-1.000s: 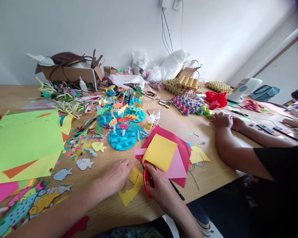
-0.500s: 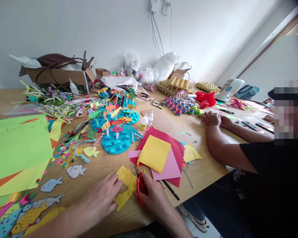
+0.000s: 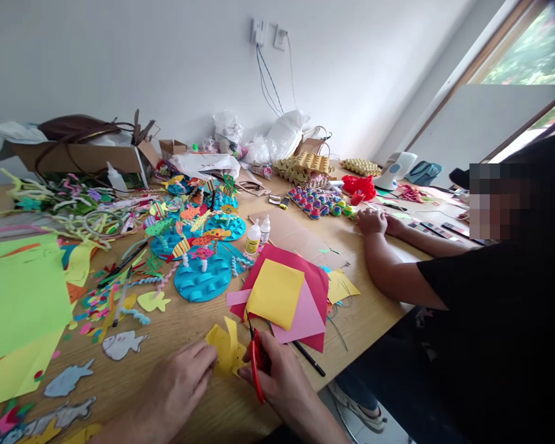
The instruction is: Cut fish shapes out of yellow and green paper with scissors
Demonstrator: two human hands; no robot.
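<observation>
Yellow paper scrap stands crumpled off the wooden table, because our left hand lies low with its fingertips pinching the scrap's left edge to steady it. Our right hand curls tight around the red scissors, whose blades point away and sit nearly together. Further right, a co-worker's hand rests flat.

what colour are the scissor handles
Red; the scissors in the right hand show best in the head view.
</observation>
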